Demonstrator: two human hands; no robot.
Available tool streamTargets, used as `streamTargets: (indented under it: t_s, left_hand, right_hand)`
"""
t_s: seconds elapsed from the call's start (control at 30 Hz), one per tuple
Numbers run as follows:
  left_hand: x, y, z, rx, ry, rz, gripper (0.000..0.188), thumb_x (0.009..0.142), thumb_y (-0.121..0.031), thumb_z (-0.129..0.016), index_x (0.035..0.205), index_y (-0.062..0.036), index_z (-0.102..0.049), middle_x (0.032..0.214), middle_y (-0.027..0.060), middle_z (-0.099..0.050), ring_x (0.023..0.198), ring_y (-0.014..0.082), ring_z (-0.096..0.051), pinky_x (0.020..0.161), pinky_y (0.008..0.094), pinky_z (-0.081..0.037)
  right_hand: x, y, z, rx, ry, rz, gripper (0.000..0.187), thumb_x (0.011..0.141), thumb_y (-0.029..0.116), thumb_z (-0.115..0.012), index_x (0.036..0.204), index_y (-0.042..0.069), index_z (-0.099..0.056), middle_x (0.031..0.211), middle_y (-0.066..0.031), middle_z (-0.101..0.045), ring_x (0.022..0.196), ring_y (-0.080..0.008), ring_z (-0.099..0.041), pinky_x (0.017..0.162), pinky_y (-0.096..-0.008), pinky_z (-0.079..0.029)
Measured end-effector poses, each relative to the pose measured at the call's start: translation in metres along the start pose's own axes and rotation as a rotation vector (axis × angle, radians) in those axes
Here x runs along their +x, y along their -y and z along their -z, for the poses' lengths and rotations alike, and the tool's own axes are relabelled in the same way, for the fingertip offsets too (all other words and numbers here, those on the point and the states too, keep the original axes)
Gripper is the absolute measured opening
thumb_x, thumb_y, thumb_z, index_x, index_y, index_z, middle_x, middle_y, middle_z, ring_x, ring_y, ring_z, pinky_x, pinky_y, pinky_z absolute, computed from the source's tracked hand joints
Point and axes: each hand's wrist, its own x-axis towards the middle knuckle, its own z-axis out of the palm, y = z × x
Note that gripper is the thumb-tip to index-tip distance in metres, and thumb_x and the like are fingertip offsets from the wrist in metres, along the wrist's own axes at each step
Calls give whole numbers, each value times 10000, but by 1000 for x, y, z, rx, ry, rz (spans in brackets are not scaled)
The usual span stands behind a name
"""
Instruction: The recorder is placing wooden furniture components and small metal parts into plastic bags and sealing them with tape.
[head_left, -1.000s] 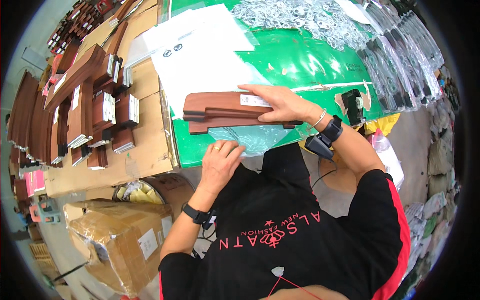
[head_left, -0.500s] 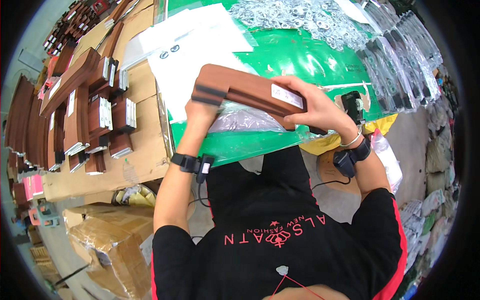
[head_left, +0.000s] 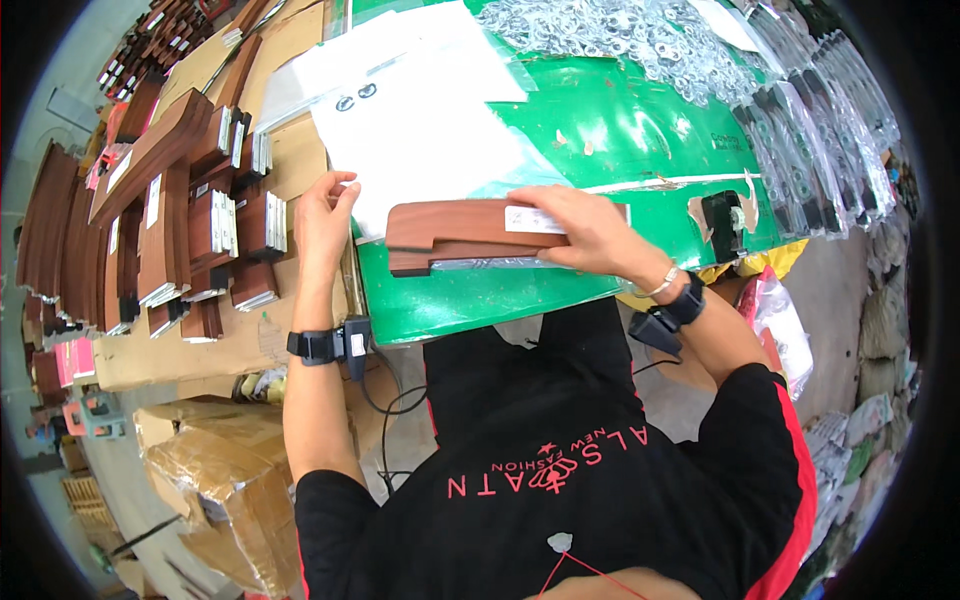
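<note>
- Right hand (head_left: 597, 230): fingers clamped on brown pieces (head_left: 462, 222), which extend leftward from them over the tabletop (head_left: 450, 308).
- Left hand (head_left: 322, 222): fingers curled, thumb slightly apart; white sheet (head_left: 425, 130) to their right.

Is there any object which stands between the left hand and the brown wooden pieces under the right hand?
Nothing visible blocks the way: between the left hand and the brown wooden pieces, a white sheet lies flat on the table.

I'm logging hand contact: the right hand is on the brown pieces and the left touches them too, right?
No: the head view shows the left hand apart from the brown pieces, off to their left; the right hand is on them.
</note>
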Motion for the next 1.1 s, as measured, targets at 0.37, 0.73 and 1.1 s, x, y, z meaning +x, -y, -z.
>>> streamTargets:
  t_s: [0.37,0.73,1.1]
  left_hand:
    - [35,-77,-144,514,214,-467,649,726,-424,-840,1266,-107,-671,1179,111,-683,1151,303,-613,944,396,-501]
    - [-22,-112,-100,123,235,-526,155,813,-168,-735,916,-111,-636,926,65,-603,860,277,-629,697,392,-511]
    - [-143,-65,-114,385,88,-831,175,763,-105,-615,936,-105,-644,911,37,-578,846,225,-595,720,349,-516]
  right_hand:
    - [-31,-21,66,280,-449,-354,783,732,184,-816,1425,26,-488,1305,-163,-621,1211,-265,-606,1018,-364,-462]
    - [-36,-40,67,246,-479,-327,790,737,202,-809,1434,21,-483,1303,-179,-626,1211,-279,-609,1014,-372,-466]
    - [6,15,31,-10,-130,46,768,741,177,-800,1430,65,-479,1315,-193,-592,1196,-383,-570,1004,-442,-469]
